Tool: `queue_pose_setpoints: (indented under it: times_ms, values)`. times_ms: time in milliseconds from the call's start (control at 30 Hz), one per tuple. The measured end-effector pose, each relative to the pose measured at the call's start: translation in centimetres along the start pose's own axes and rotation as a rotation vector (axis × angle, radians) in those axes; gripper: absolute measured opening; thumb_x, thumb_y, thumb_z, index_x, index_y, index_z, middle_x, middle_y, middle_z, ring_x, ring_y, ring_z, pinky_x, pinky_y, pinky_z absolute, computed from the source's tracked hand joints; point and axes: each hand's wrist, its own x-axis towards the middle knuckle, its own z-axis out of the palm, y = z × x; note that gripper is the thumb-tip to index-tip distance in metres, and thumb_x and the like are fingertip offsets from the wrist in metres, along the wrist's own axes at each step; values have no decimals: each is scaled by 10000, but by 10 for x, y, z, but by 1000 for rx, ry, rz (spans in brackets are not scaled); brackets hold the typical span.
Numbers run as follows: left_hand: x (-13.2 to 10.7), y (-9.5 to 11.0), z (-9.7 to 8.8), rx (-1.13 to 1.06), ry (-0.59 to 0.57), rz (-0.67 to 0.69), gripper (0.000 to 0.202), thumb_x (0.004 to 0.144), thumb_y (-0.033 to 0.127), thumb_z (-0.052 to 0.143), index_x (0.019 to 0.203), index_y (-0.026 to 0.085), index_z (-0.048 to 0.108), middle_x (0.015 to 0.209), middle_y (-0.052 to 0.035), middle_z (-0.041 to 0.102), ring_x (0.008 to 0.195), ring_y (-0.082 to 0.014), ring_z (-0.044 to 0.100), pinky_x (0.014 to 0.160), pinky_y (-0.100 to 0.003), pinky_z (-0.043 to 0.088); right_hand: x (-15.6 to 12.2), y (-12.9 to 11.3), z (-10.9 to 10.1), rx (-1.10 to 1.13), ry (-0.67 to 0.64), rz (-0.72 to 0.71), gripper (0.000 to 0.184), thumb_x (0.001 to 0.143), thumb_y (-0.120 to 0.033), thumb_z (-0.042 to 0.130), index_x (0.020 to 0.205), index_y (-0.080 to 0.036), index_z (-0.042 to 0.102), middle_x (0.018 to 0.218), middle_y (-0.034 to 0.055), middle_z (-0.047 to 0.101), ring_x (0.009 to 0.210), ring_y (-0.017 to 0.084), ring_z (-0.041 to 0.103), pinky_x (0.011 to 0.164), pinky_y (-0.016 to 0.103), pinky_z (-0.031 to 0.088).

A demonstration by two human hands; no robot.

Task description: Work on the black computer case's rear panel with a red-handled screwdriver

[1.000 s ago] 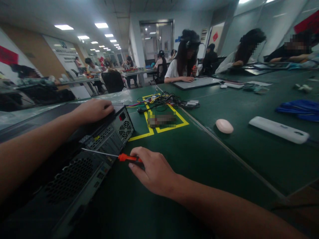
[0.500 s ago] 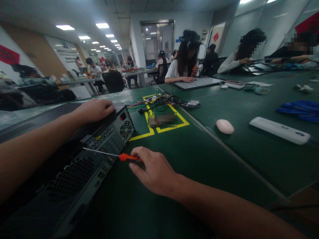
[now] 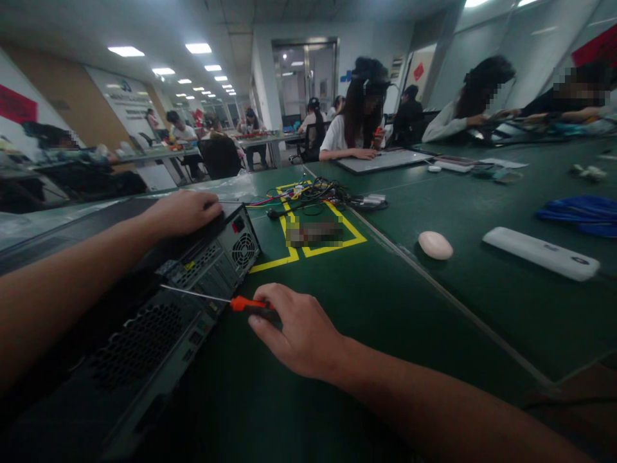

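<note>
A black computer case (image 3: 144, 399) lies at the left, its rear panel with fan grille and ports facing right. Over its upper edge rests my left hand (image 3: 186, 211), fingers bent and pressed against it; the fingertips are partly hidden. My right hand (image 3: 301, 331) is closed around the orange and black handle of a screwdriver (image 3: 241, 304). The thin shaft points left across the case's rear edge, its tip close to the dark casing; whether it touches cannot be made out.
Beyond the case, a bundle of cables (image 3: 328, 191) and a blurred-out object (image 3: 315, 233) lie by yellow tape (image 3: 332, 249) on the green table (image 3: 385, 308). To the right are a pale mouse (image 3: 435, 245), a white power strip (image 3: 540, 253) and blue cable (image 3: 578, 215). People sit across the table.
</note>
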Motion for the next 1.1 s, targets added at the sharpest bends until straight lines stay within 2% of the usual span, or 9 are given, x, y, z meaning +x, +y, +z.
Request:
queue_pose_setpoints:
  times_ms: [400, 600, 733, 933, 1100]
  values:
    - [0, 0, 0, 10, 14, 13, 511, 971, 486, 253, 993, 187, 667, 964, -167, 717, 893, -311, 669, 795, -413, 446, 0, 1, 0, -2, 19, -32, 187, 997, -353, 580, 1119, -211, 589, 979, 25, 664, 796, 180, 604, 684, 315, 412]
    - [1, -2, 2, -3, 25, 22, 473, 968, 474, 279, 960, 193, 659, 942, -153, 714, 884, -305, 669, 787, -403, 452, -1, 2, 0, -16, 25, -37, 205, 1011, -362, 582, 1154, -216, 599, 995, 25, 672, 809, 181, 615, 696, 312, 422]
    - [2, -3, 3, -3, 32, 25, 489, 974, 480, 281, 1003, 191, 675, 975, -150, 722, 924, -309, 674, 821, -409, 467, 0, 5, 1, -5, 54, -50, 212, 1035, -379, 569, 1172, -223, 610, 1026, 29, 681, 863, 185, 638, 732, 307, 447]
    - [1, -1, 2, -9, 23, 11, 500, 963, 487, 289, 981, 176, 681, 966, -174, 719, 912, -335, 684, 822, -443, 489, 0, 7, 4, -2, 58, -48, 244, 1057, -407, 527, 1197, -224, 607, 1067, 44, 702, 911, 209, 669, 757, 329, 468]
    - [0, 0, 1, -12, 26, 20, 510, 964, 474, 274, 994, 173, 684, 986, -182, 720, 953, -344, 690, 867, -466, 501, -1, 2, 3, 29, 38, -36, 281, 979, -359, 615, 1221, -227, 556, 1010, 26, 703, 778, 187, 631, 715, 322, 468]
